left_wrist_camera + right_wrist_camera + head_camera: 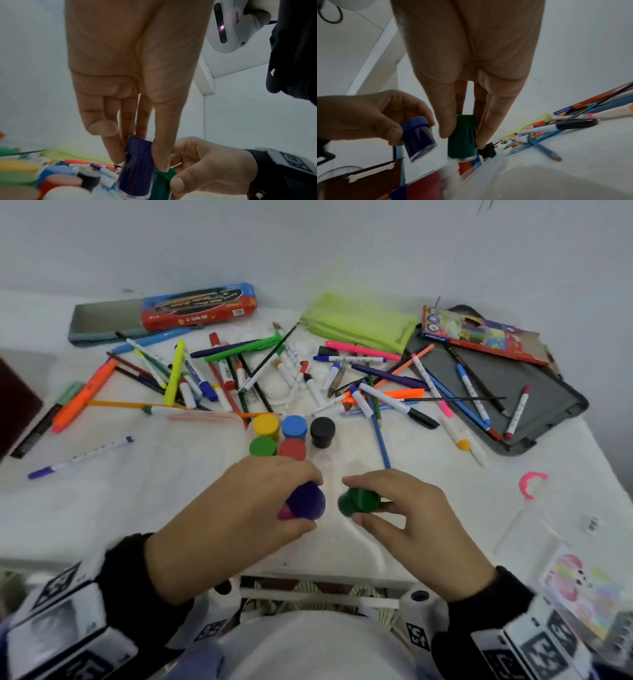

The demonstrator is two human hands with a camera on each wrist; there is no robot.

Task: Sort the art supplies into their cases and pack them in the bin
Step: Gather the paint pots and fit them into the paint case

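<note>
My left hand grips a purple paint jar by its cap, over the near middle of the table; the same purple jar shows tilted in the left wrist view. A pink jar peeks out under it. My right hand pinches a dark green paint jar close beside it, and that green jar hangs upright between thumb and fingers. Just beyond stand yellow, blue, black, green and red paint jars in two rows inside a clear case.
Several markers, pens and brushes lie scattered across the table's far half. A red marker box, a lime pouch, a pencil box and a grey bin lid sit at the back. A sticker pouch lies near right.
</note>
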